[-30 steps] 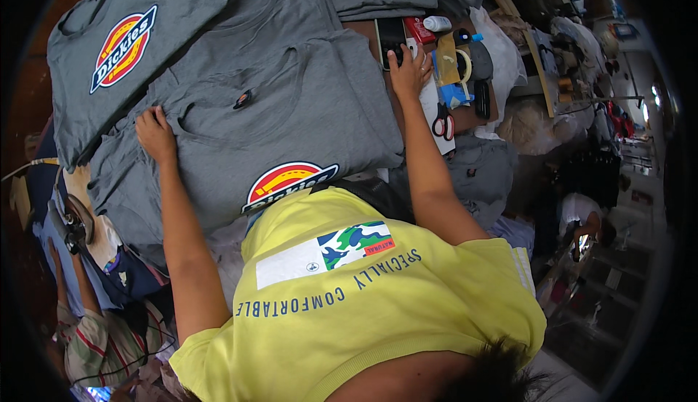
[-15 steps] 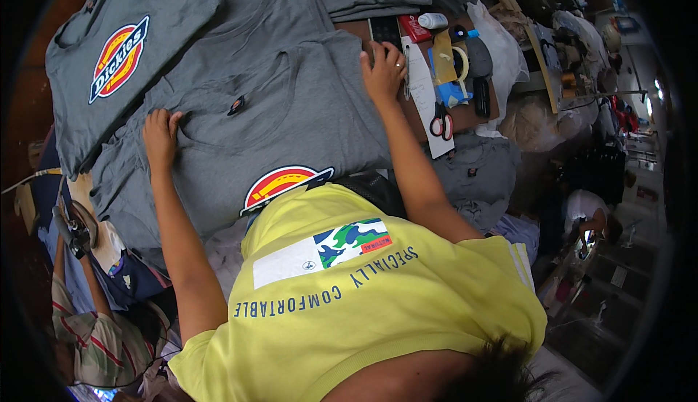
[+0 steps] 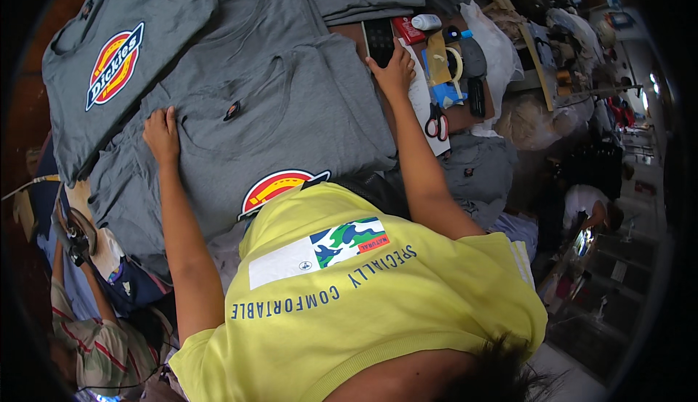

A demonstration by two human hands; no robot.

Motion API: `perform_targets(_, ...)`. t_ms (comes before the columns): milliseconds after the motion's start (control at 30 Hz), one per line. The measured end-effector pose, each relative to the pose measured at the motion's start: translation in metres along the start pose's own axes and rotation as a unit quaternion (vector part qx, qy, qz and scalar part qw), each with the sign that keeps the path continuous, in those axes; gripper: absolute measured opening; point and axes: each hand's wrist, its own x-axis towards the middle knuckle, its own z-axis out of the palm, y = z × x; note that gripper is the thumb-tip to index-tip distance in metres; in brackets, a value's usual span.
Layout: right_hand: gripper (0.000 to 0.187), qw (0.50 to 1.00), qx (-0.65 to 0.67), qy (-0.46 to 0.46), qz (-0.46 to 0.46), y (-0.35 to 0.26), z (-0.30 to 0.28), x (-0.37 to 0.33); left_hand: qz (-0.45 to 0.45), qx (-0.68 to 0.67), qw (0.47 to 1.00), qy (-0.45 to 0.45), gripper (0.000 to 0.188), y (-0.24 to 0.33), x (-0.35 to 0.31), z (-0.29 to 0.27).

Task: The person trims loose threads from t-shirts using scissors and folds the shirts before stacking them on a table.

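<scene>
A grey T-shirt (image 3: 291, 122) lies spread in front of me, with a small dark label (image 3: 233, 111) at its neckline and a red-and-yellow printed logo (image 3: 280, 189) near my body. My left hand (image 3: 162, 136) rests on its left shoulder area, thumb apart from the other fingers, which are partly bent on the cloth. Beyond the shirt's right edge, my right hand (image 3: 395, 74) is at the near end of a dark phone (image 3: 378, 40). Its thumb and forefinger are spread at the phone's corner; the other fingers are partly hidden. A paper sheet (image 3: 420, 100) lies beside this hand.
More grey T-shirts (image 3: 167, 9) are stacked at the far left and back. Scissors (image 3: 437, 122), a tape roll (image 3: 454, 65), a red pack (image 3: 408, 29) and a white bottle (image 3: 426, 21) crowd the right. Another person's arm (image 3: 98, 285) shows at lower left.
My right hand has moved off the shirt's edge, rightward and slightly nearer, to the phone's near end. More of the phone shows now. My left hand stays on the shirt, its thumb pointing farther up.
</scene>
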Motion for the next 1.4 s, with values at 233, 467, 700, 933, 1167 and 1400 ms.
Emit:
perform_targets(233,0.088,0.995,-0.021,-0.083,0.047,-0.008,-0.024,0.002,-0.009,0.013,1.0,0.004,0.031,0.002,-0.003,-0.003)
perform_targets(467,0.07,0.995,-0.056,-0.038,-0.067,0.006,-0.022,-0.011,-0.014,0.016,1.0,0.02,0.031,0.003,-0.005,-0.001)
perform_targets(700,0.057,0.99,-0.076,-0.03,-0.118,0.005,-0.017,-0.018,0.001,0.009,0.999,0.043,0.03,0.004,-0.006,-0.004)
perform_targets(933,0.052,0.988,0.004,0.078,-0.133,0.031,-0.02,-0.043,-0.003,0.009,0.999,0.045,0.03,0.002,-0.007,-0.003)
perform_targets(1167,0.045,0.984,-0.023,0.065,-0.163,0.029,-0.018,-0.045,-0.007,0.015,0.999,0.041,0.03,0.002,-0.006,-0.004)
perform_targets(1400,0.039,0.982,-0.021,0.063,-0.178,0.028,-0.02,-0.047,-0.006,0.016,0.999,0.041,0.034,0.001,-0.007,-0.004)
